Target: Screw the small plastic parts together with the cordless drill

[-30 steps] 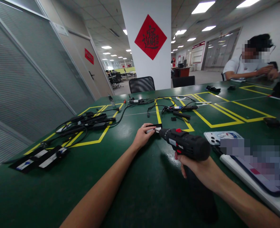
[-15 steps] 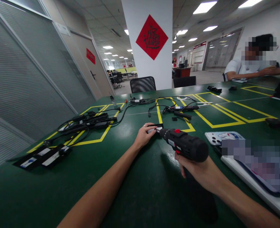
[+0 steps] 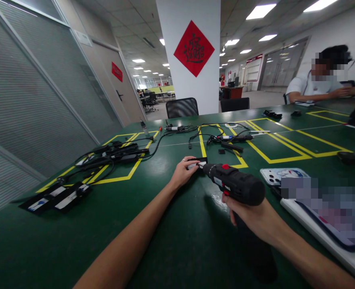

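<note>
A glossy dark green surface (image 3: 171, 241) marked with yellow tape lines (image 3: 126, 174) lies bare and open on the near side. The left hand (image 3: 183, 172) pinches a small flat black part (image 3: 197, 162) down on the surface. The right hand (image 3: 252, 218) wraps around a matte black cordless drill (image 3: 237, 185), with the tip at the part. A phone (image 3: 275, 174) lies just right of the drill, and tangled black cables (image 3: 117, 154) sit well to the left.
</note>
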{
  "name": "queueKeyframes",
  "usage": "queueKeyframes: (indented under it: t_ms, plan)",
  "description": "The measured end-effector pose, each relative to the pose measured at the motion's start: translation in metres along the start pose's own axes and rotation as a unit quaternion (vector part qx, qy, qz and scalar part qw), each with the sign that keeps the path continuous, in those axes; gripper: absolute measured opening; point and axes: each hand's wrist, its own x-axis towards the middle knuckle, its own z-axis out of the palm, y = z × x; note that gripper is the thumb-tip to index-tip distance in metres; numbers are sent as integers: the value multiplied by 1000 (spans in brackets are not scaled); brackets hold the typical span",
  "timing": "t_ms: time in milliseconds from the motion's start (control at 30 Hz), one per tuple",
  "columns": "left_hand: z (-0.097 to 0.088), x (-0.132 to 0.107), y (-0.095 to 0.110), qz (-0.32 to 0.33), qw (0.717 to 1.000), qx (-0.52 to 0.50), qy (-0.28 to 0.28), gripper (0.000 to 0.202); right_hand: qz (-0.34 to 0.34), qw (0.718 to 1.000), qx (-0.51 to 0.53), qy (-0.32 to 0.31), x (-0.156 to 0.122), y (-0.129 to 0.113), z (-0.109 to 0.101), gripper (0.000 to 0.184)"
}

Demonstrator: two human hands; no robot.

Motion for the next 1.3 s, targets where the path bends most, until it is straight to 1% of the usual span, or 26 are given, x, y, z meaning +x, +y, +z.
queueKeyframes:
  t_ms: [167,300,367,567,667,767,900,1067,1300]
  plan:
    - [-2,0,0,12,1000,2,-23,30,16,1000,-9,-8,0,4,-2,26]
    - [-2,0,0,15,1000,1,-22,29,22,1000,-15,-6,0,0,-1,33]
    - [-2,0,0,13,1000,-1,-21,29,21,1000,-14,-6,-1,-2,0,32]
    - [-2,0,1,1,1000,1,-3,26,10,1000,10,-8,-1,0,0,18]
    - [-1,0,0,1,1000,0,4,27,22,1000,16,-6,-3,0,-1,20]
    - [0,0,-1,-5,1000,-6,6,27,28,1000,3,-8,-6,-2,-3,21]
    - [2,0,-2,-13,1000,-13,10,26,55,998,-16,-11,-7,-5,-4,25]
    - [1,0,-2,-10,1000,-16,7,27,36,999,-11,-20,-7,-1,-4,19]
    - [1,1,-5,4,1000,-11,0,26,43,998,-31,-26,-8,-2,-3,23]
